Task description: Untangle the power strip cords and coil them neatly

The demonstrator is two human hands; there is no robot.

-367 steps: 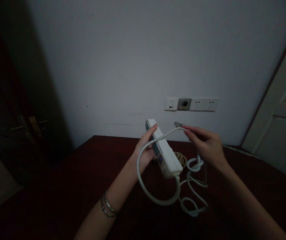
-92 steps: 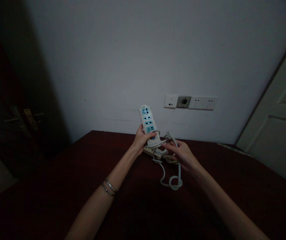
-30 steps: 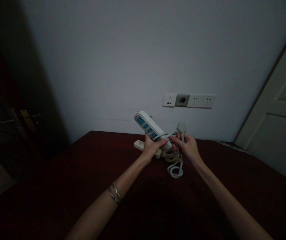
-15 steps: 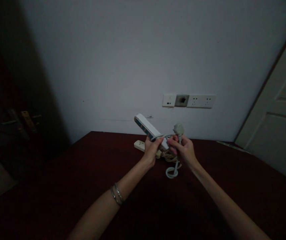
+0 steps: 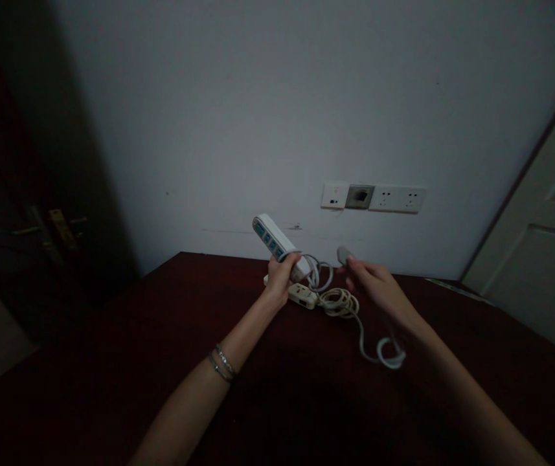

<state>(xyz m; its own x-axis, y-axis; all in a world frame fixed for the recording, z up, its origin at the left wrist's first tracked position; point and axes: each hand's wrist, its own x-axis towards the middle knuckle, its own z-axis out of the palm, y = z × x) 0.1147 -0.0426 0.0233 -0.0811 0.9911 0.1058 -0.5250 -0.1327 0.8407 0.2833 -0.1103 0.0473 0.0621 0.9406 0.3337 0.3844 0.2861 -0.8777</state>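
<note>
My left hand (image 5: 281,273) is wrapped round the lower end of a white power strip (image 5: 277,234) with blue sockets, tilted up to the left. From that end its grey-white cord (image 5: 324,277) loops loosely, then hangs to a small coil (image 5: 391,354) below my right hand (image 5: 372,277). My right hand is closed on the cord's plug (image 5: 344,255), which is slightly blurred. Behind and below my left hand a second, cream power strip (image 5: 303,296) lies on the table, partly hidden, next to a cream coiled cord (image 5: 339,302).
A dark red table (image 5: 238,349) stands against a pale wall (image 5: 238,129). Wall sockets (image 5: 397,199) and a grey wall plate (image 5: 359,196) sit above its back edge. A thin flat strip (image 5: 456,290) lies at the back right. Doors stand on both sides.
My right hand has moved right with the plug, away from the power strip. Cord has come loose from around the strip, and its small coil has swung right. The strip's sockets now face me more.
</note>
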